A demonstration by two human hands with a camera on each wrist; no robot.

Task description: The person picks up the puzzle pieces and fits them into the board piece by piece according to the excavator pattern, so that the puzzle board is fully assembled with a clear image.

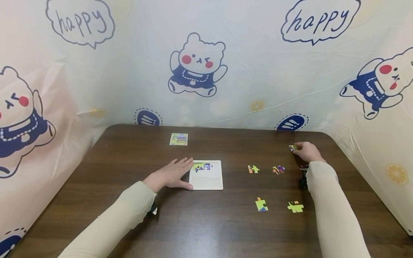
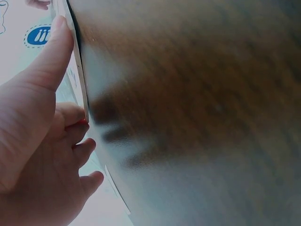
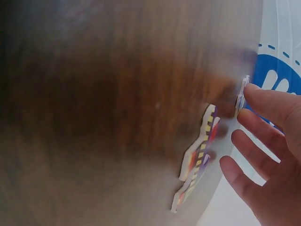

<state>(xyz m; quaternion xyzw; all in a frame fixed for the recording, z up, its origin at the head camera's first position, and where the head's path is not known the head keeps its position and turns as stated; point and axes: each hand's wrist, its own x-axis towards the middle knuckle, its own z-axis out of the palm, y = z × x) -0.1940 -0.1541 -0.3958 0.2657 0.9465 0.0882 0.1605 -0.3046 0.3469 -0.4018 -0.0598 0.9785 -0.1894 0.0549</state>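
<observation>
One piece [image 1: 293,148] is pinched between the thumb and index finger of my right hand [image 1: 308,152], at the far right of the table [image 1: 206,229]; the other fingers of that hand stand apart, slightly bent. Whether the piece is clear of the surface, I cannot tell.

My left hand [image 1: 172,174] is spread at the left side of the tray [image 1: 206,183], thumb at the near corner, fingertips at the far one; it pinches nothing. The tray lies flat near the middle of the table. Its upper left carries a joined section [image 1: 202,167], green and blue; the lower part shows white.

Between tray and right arm I record an orange-and-green piece [image 1: 254,169] and, right of it, a multicoloured one. Nearer me lie two green ones, well apart. The right wrist view shows a striped edge [image 3: 200,148], yellow and purple, near my fingers.

A picture card [image 1: 179,139] lies beyond the tray, to its left.
</observation>
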